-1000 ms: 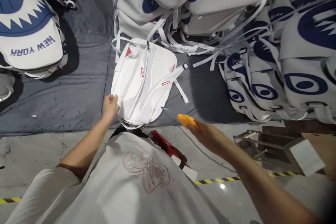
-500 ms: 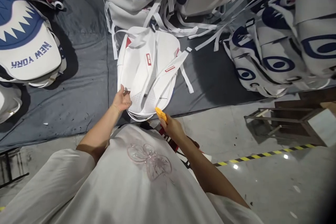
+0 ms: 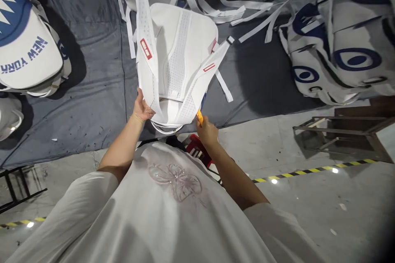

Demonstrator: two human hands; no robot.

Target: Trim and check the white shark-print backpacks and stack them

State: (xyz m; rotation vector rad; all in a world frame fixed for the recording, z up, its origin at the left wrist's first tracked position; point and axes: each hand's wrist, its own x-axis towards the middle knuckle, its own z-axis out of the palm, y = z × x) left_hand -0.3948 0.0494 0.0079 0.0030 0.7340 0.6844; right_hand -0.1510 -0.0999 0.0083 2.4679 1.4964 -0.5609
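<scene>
A white backpack lies back-side up on the grey sheet in front of me, its two shoulder straps spread apart. My left hand grips the bag's lower left edge by the left strap. My right hand is closed around a small orange tool and presses against the bag's lower right corner. What the tool's tip touches is hidden.
White and blue "NEW YORK" bags lie at the left. More bags with blue eye shapes pile at the right and back, with loose white straps. A red stool stands under me. A metal frame and yellow-black floor tape are at the right.
My right hand swung in from the right with the orange tool to the bag's lower right corner. The bag's left strap has been lifted and straightened. My left hand shifted slightly along the edge.
</scene>
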